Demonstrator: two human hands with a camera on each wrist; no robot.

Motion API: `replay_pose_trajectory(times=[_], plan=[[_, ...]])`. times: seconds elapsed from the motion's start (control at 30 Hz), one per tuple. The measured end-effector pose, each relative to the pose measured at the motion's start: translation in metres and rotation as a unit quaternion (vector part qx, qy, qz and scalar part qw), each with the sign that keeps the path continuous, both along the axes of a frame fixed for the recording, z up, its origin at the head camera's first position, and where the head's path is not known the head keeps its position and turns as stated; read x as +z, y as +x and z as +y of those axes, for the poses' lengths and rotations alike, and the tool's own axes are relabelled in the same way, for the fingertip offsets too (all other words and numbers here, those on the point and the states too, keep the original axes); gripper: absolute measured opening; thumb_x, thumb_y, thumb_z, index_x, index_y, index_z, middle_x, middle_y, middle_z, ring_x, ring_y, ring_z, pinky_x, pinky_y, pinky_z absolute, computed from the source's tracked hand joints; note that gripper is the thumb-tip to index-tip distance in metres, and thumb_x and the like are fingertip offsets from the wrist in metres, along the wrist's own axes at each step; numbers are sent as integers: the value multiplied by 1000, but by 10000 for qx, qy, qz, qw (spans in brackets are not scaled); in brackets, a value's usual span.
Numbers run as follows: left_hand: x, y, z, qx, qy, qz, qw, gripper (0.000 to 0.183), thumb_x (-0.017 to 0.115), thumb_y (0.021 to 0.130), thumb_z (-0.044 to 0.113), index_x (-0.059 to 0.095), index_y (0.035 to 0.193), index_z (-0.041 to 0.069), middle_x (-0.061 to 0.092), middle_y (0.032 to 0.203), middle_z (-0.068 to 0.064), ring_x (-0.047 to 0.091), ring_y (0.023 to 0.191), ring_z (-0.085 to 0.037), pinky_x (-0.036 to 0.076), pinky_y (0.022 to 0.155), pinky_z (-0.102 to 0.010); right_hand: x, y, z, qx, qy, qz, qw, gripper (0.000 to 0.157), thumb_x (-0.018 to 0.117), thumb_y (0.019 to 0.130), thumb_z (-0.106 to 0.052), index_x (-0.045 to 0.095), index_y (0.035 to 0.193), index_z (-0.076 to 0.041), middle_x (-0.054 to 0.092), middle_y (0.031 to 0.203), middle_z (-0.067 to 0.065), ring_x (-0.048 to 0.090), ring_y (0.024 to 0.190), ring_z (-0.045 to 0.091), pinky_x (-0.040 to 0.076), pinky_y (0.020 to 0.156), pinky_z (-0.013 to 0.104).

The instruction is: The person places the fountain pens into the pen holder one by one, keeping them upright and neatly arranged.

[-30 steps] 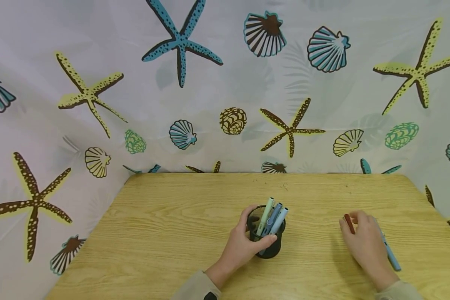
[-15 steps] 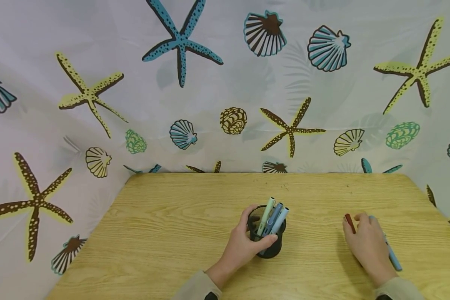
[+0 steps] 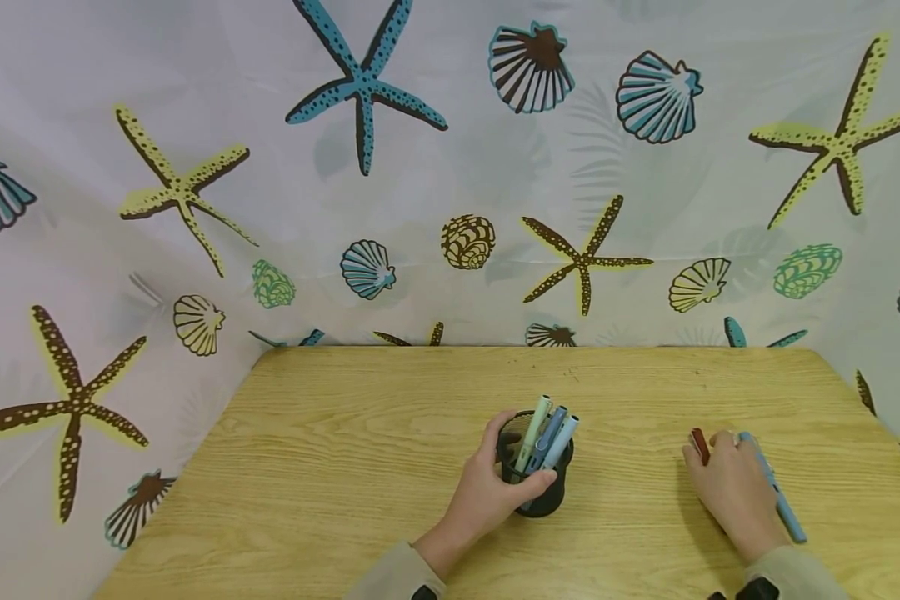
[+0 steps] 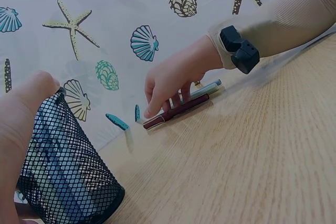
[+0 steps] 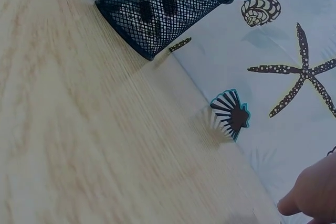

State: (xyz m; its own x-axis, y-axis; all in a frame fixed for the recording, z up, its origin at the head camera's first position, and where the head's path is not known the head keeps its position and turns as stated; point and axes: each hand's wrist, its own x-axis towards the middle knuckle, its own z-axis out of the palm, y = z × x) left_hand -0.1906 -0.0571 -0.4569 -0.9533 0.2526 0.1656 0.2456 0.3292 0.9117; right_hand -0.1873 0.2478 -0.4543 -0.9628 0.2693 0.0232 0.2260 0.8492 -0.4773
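Note:
My left hand (image 3: 507, 468) grips a black mesh pen cup (image 3: 542, 492) at the middle of the wooden table (image 3: 360, 433), thumb in front and fingers round the far side. Three pens (image 3: 546, 433), green, blue and light blue, stand in the cup. The cup (image 4: 63, 177) fills the lower left of the left wrist view. My right hand (image 3: 726, 475) lies on the table to the right, its straight fingers resting on a dark red pen (image 3: 697, 445), with a light blue pen (image 3: 778, 496) beside it. Both the red pen (image 4: 176, 111) and the blue pen (image 4: 207, 88) lie flat under that hand (image 4: 170, 80).
A curtain printed with starfish and shells (image 3: 450, 167) closes off the back and both sides of the table. The right wrist wears a black device (image 4: 239, 50). The mesh cup (image 5: 163, 3) shows at the top of the right wrist view.
My right hand has slid slightly back toward me over the pens, uncovering the far end of the light blue pen. The left hand and the cup have stayed put.

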Motion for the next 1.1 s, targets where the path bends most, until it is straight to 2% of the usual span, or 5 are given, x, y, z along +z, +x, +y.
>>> replay_pose_trajectory(times=[0.17,0.37,0.57,0.87,1.1], plan=[[-1,0,0,1,-10,48,10000,80,72,76,50,25,140,38,53,117,-4,56,100,-20,48,72,-34,-3,-5,0,-136,3,-270,9995,40,49,95,-33,49,88,6,43,81,23,43,67,31,35,48,38],[-3,-1,0,21,-46,75,10000,80,71,76,51,25,140,39,53,116,-4,56,99,-19,48,72,-34,-5,-12,-1,-271,-96,-572,9980,37,47,95,-30,48,90,7,43,85,27,46,66,34,37,48,42],[-3,-1,0,20,-39,88,10000,80,71,76,51,25,141,40,53,117,-4,56,98,-19,48,71,-34,-5,-15,-1,-196,-98,-706,9973,32,47,95,-22,48,94,10,41,85,28,49,64,34,38,48,42],[-1,0,0,15,-21,86,10000,80,71,76,51,25,141,39,52,117,-5,56,98,-19,48,71,-34,-9,-15,0,-125,-117,-113,9998,24,45,94,-17,50,83,4,46,76,22,48,60,32,35,45,39],[-1,0,0,33,-21,-22,10000,80,71,76,50,24,140,41,52,115,-4,56,96,-19,47,69,-34,-10,-13,1,-278,-159,73,9995,20,43,94,-15,49,89,3,45,82,24,49,62,36,36,46,42]])
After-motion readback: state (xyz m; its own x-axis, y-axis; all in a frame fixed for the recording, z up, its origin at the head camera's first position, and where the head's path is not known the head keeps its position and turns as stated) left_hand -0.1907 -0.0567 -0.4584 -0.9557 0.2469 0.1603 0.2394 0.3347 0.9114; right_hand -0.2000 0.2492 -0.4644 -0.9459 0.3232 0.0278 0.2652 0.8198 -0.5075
